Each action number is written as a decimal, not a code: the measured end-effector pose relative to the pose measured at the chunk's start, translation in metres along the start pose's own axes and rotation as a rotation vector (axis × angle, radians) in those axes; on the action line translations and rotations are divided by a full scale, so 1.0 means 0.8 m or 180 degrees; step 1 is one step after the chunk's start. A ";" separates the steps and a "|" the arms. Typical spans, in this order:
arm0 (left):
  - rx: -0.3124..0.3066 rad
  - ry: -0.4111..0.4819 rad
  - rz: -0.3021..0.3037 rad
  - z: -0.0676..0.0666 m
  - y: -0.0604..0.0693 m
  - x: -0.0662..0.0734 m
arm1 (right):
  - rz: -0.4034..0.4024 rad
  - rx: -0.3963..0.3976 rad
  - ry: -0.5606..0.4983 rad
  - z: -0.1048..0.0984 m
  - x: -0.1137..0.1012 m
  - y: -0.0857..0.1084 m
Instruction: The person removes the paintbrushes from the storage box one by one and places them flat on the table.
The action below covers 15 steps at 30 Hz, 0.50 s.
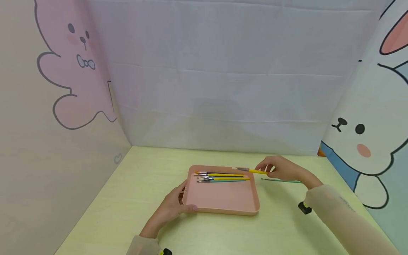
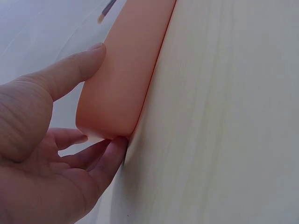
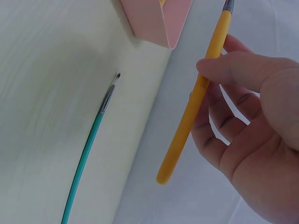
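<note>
In the head view, the left hand [image 1: 172,203] has its grip around the near-left corner of a shallow pink rectangular tray [image 1: 220,198] with rounded corners, thumb along the near side and fingers at the left side. The right hand [image 1: 283,168] pinches a slim yellow-handled paintbrush [image 1: 257,171] whose pale bristles point left over the tray's far rim; its handle end is hidden by the hand. In the tray, toward the far side, lies a bundle of thin paintbrushes with yellow, teal and dark handles [image 1: 223,175], bristles leftward, overlapping too closely to count surely. On the pale yellow wood-grained worktop [image 1: 223,233], right of the tray, lies a thin teal-handled paintbrush [image 1: 282,180], its right end passing out of sight by the right wrist.

In the left wrist view, the thumb presses the tray's smooth outer wall near the rim, and a fingertip touches the lower corner. A tan brush tip [image 2: 101,18] shows above the rim, the rest cut off; which brush it belongs to cannot be told.

In the right wrist view, the grip is narrow, thumb against fingers on the yellow handle, its rounded end free, its bristles beyond the frame. The teal handle is cropped below; its metal ferrule and dark-tipped bristles are plain.
</note>
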<state>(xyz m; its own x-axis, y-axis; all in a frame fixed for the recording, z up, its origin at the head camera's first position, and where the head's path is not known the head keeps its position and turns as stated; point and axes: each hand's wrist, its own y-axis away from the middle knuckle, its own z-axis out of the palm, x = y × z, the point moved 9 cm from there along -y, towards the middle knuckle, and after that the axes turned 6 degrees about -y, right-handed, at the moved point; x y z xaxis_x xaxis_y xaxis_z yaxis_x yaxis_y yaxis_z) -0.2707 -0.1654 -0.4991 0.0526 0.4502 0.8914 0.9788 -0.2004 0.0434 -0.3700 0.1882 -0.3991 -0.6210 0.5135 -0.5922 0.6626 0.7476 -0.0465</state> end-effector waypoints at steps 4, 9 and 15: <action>0.0019 -0.0042 -0.0018 -0.001 0.000 -0.001 | 0.0024 0.0012 0.0007 -0.004 0.008 0.012; 0.0019 -0.0071 -0.0034 0.000 -0.001 -0.003 | 0.0117 0.0034 -0.0029 -0.009 0.018 0.027; -0.0003 -0.0059 0.0011 0.000 0.000 -0.001 | 0.0210 0.0073 -0.0049 -0.013 0.035 0.046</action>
<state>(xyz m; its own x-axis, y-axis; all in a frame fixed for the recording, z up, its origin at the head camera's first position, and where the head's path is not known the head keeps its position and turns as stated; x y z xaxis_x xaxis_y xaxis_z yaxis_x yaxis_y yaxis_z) -0.2707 -0.1655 -0.4998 0.0595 0.4656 0.8830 0.9784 -0.2026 0.0409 -0.3670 0.2346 -0.4093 -0.5692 0.5547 -0.6070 0.7114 0.7023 -0.0253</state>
